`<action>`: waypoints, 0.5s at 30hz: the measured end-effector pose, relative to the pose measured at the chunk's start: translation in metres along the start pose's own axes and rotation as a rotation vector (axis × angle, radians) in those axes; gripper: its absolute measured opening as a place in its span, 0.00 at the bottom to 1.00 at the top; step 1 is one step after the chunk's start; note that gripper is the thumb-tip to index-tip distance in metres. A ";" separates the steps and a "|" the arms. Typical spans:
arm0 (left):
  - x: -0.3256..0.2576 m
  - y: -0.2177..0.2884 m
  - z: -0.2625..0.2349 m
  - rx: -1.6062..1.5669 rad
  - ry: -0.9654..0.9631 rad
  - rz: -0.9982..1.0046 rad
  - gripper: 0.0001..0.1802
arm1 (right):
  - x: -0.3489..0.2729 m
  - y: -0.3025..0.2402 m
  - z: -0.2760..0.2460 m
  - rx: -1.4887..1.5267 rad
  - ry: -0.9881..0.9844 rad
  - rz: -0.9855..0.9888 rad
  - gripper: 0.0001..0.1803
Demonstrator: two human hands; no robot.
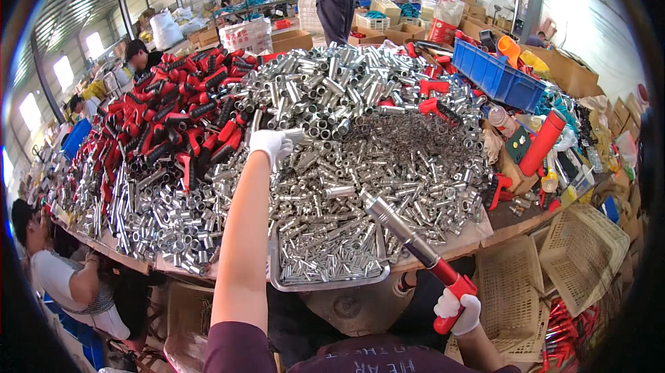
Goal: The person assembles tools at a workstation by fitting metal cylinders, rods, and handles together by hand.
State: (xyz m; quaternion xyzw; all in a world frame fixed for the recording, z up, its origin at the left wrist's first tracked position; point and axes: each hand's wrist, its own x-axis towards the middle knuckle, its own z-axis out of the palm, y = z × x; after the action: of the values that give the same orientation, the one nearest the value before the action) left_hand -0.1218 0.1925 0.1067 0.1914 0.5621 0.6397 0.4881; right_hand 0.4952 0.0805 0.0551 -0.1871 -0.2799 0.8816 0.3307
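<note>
Tool [417, 247] with a red handle [465, 286] and metal barrel slants across the near edge of the surface [523, 225], the right hand [460, 311] closed around the handle. It looks rigid and front-heavy, so that handle seems the surest hold. The left hand [271, 144] is at the heap of metal sleeves [320, 99], likely hard and slippery, best pinched by their outer walls; whether it grips one, I cannot tell.

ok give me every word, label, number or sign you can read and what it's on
Dark shirt: pale lettering at the picture's lower edge; I won't copy the wording.
White sack: red printing, too small to read.
Dark green packet: small pale marks, too small to read.
Red-handled tool: no text I can make out.
</note>
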 end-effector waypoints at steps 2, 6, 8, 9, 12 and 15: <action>-0.003 -0.021 0.057 0.300 0.124 0.167 0.08 | -0.015 0.008 -0.014 0.024 0.105 -0.019 0.18; -0.064 -0.012 0.094 0.204 0.016 0.317 0.18 | -0.027 0.006 -0.025 0.040 0.075 -0.003 0.30; -0.126 0.000 0.134 0.422 -0.111 0.433 0.28 | -0.035 -0.008 -0.026 -0.019 0.162 -0.023 0.37; -0.156 0.005 0.139 0.476 -0.222 0.443 0.30 | -0.041 -0.020 -0.034 -0.206 0.157 -0.028 0.42; -0.247 0.002 0.140 0.543 -0.449 0.297 0.26 | -0.057 -0.059 -0.029 -0.583 0.139 0.149 0.42; -0.285 -0.041 0.099 0.510 -0.744 0.246 0.19 | -0.048 -0.067 -0.005 -0.833 0.187 0.424 0.37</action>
State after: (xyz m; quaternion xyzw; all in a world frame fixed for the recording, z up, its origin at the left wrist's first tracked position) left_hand 0.1016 0.0012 0.1857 0.5868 0.4614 0.4223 0.5143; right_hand 0.5643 0.0908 0.0995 -0.4354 -0.5342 0.7218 0.0639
